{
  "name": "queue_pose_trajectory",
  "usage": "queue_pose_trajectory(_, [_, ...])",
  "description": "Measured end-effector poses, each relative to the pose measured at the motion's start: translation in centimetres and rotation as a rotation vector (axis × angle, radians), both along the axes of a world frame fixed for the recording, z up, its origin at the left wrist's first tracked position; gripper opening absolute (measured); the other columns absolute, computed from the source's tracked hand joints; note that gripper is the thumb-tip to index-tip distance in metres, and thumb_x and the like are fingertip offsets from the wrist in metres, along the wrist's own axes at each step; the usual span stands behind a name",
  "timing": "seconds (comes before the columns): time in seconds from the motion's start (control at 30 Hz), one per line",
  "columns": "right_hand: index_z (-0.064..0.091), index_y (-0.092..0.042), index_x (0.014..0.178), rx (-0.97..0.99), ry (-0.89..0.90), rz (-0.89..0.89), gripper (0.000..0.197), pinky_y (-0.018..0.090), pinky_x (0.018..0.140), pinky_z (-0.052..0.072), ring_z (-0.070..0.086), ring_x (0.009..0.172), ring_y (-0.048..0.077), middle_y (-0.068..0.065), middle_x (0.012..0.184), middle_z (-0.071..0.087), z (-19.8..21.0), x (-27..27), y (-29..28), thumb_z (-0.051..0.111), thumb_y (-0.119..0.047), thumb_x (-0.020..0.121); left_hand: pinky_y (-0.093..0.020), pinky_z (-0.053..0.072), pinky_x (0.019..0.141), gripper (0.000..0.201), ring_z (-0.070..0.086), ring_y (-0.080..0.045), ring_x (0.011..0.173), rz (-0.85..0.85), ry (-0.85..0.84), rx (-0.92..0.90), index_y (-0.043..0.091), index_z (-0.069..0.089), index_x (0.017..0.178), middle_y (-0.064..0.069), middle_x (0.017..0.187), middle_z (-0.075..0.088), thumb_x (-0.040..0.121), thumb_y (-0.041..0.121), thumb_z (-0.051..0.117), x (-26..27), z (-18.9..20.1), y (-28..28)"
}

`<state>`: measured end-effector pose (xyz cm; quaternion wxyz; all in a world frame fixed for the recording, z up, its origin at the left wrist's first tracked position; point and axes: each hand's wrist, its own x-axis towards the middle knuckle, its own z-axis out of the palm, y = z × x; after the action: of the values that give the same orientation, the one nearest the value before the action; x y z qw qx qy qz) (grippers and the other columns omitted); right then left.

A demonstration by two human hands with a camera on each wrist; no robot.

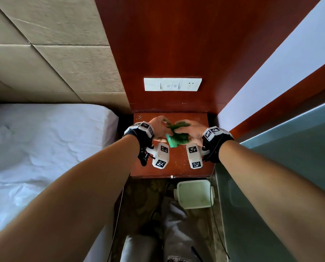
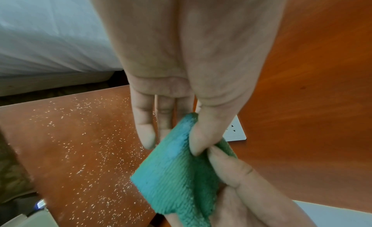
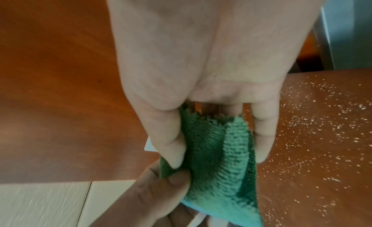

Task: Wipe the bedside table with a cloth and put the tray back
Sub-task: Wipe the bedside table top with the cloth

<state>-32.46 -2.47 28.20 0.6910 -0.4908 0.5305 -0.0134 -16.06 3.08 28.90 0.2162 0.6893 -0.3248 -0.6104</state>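
**Green cloth held over dusty table, wipe not yet begun**

Green cloth (image 1: 177,136) hangs bunched above the bedside table (image 1: 176,167), pinched by left hand (image 1: 159,127) and right hand (image 1: 191,130). Long axis runs roughly 12 to 6, loose end toward 6. White specks (image 2: 84,151) cover the top. Advice: flatten cloth, sweep toward one edge. Tray (image 1: 193,194) sits on the floor at 6

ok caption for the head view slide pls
Both hands, left and right, hold a green cloth above the crumb-speckled bedside table.
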Motion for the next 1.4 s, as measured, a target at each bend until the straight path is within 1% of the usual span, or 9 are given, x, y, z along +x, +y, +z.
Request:
queue_pose_trajectory(0.2, [0.066,-0.007,0.107,0.095,-0.041,-0.027,0.025,0.025,0.06,0.054,0.069,0.077,0.019,0.008,0.091,0.071,-1.1,-1.3,-5.2,0.066,0.004,0.084,-0.039,0.058,0.072,0.03,0.063,-0.027,0.074,-0.102,-0.095,0.028,0.015,0.059,0.102,-0.013,0.1,0.066,0.079,0.001,0.072,-1.0,-1.7,-5.8])
queue_pose_trajectory(0.37, [0.064,-0.005,0.118,0.011,0.123,-0.022,0.041,0.036,0.084,0.055,0.066,0.099,0.025,0.01,0.11,0.068,-5.5,-2.5,-9.5,0.075,-0.011,0.079,-0.033,0.057,0.064,0.03,0.063,-0.018,0.07,-0.178,-0.176,0.026,0.015,0.061,0.102,-0.004,0.092,0.066,0.078,0.017,0.079,-2.4,-5.2,-10.3])
queue_pose_trajectory(0.47, [0.067,-0.006,0.105,0.009,0.214,-0.045,0.035,0.048,0.09,0.054,0.066,0.104,0.033,0.013,0.106,0.07,-8.6,-3.3,-11.5,0.075,-0.018,0.074,-0.04,0.056,0.079,0.034,0.066,-0.027,0.093,-0.19,-0.235,0.024,0.018,0.058,0.1,-0.005,0.102,0.066,0.076,0.022,0.081,-2.5,-8.3,-12.1])
queue_pose_trajectory(0.53, [0.065,-0.003,0.104,-0.066,0.329,-0.007,0.025,0.042,0.089,0.055,0.066,0.098,0.029,0.011,0.101,0.068,-8.9,-3.8,-12.3,0.066,-0.017,0.084,-0.043,0.054,0.089,0.04,0.064,-0.027,0.101,-0.244,-0.311,0.042,0.023,0.058,0.104,-0.001,0.108,0.064,0.073,0.029,0.082,-2.1,-10.0,-13.1])
queue_pose_trajectory(0.7, [0.061,-0.015,0.106,-0.112,0.445,-0.131,0.016,0.023,0.053,0.05,0.066,0.092,0.029,0.007,0.097,0.062,-13.1,-5.6,-14.4,0.056,-0.014,0.091,-0.033,0.05,0.091,0.062,0.059,-0.024,0.109,-0.273,-0.483,0.056,0.018,0.051,0.129,-0.002,0.125,0.058,0.077,0.037,0.079,-0.9,-13.3,-15.4])
queue_pose_trajectory(0.83, [0.058,-0.015,0.102,-0.012,0.444,-0.228,0.023,0.035,0.08,0.056,0.064,0.093,0.027,0.012,0.109,0.064,-17.2,-6.4,-15.9,0.058,-0.008,0.08,-0.039,0.045,0.098,0.076,0.05,-0.031,0.122,-0.337,-0.583,0.098,0.02,0.043,0.138,-0.009,0.137,0.047,0.075,0.042,0.079,-0.3,-16.9,-16.8])
queue_pose_trajectory(1.07, [0.064,-0.024,0.111,-0.163,0.699,-0.058,0.03,0.022,0.072,0.047,0.061,0.08,0.022,-0.001,0.096,0.064,-22.5,-7.6,-17.8,0.06,-0.019,0.082,-0.054,0.036,0.107,0.095,0.02,-0.035,0.14,-0.595,-0.729,0.113,0.026,0.025,0.148,-0.005,0.156,0.014,0.073,0.041,0.081,-0.7,-23.9,-18.2])
queue_pose_trajectory(1.23, [0.059,-0.018,0.12,-0.319,0.829,-0.218,0.033,0.031,0.088,0.047,0.06,0.111,0.031,0.01,0.122,0.064,-26.9,-8.1,-18.3,0.052,-0.022,0.089,-0.06,0.027,0.11,0.109,0.013,-0.034,0.143,-0.659,-0.841,0.09,0.025,0.019,0.15,-0.004,0.159,0.004,0.064,0.048,0.084,-1.0,-27.7,-18.5])
queue_pose_trajectory(1.4, [0.056,-0.007,0.119,-0.395,0.844,-0.32,0.031,0.034,0.091,0.043,0.055,0.114,0.033,0.015,0.123,0.06,-29.7,-8.6,-19.7,0.047,-0.021,0.093,-0.063,0.014,0.113,0.136,-0.011,-0.038,0.146,-0.676,-0.867,0.205,0.021,-0.009,0.153,-0.011,0.158,-0.023,0.059,0.061,0.082,-0.5,-30.6,-17.7])
